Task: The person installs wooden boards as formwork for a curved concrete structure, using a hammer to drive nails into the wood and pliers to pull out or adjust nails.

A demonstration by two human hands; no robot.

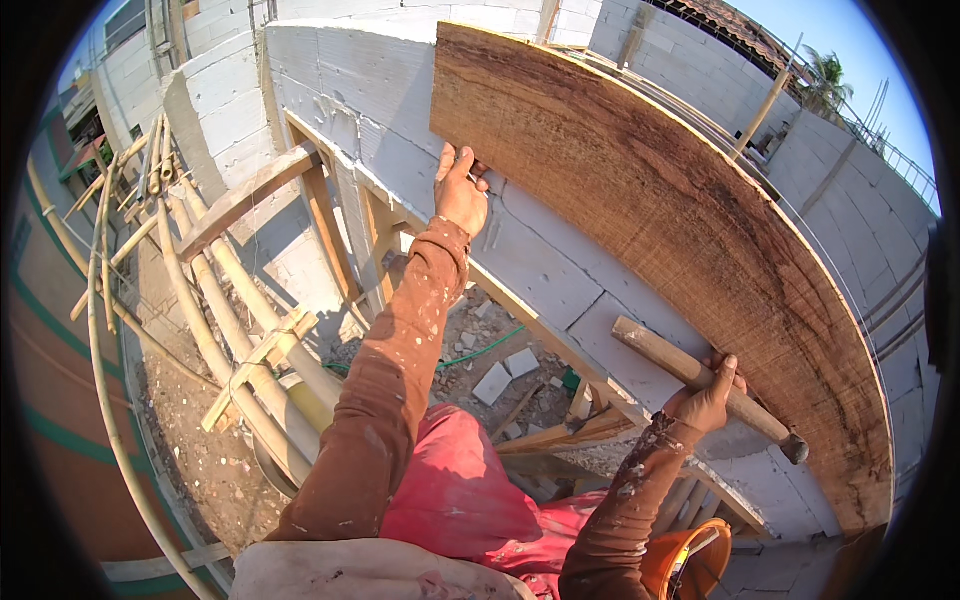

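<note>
A wide brown wooden board (640, 190) with rough, dark grain stands on edge against the light block wall (545, 240). My left hand (462, 195) is closed at its lower edge, near the left end, with the fingertips against the wood. Lower right, my right hand (708, 400) wraps round the wooden handle of a hammer (650, 348). The hammer's dark head points down to the right, close to the board's lower edge. Some right-hand fingers are hidden behind the handle, and they may touch the board too.
Bamboo poles (215, 300) tied together stretch along the left. A timber beam (250, 200) and wooden framing (325, 225) stand beside the wall. An orange bucket (690, 560) sits lower right. Broken blocks (505, 375) and a green hose (480, 348) lie on the ground below.
</note>
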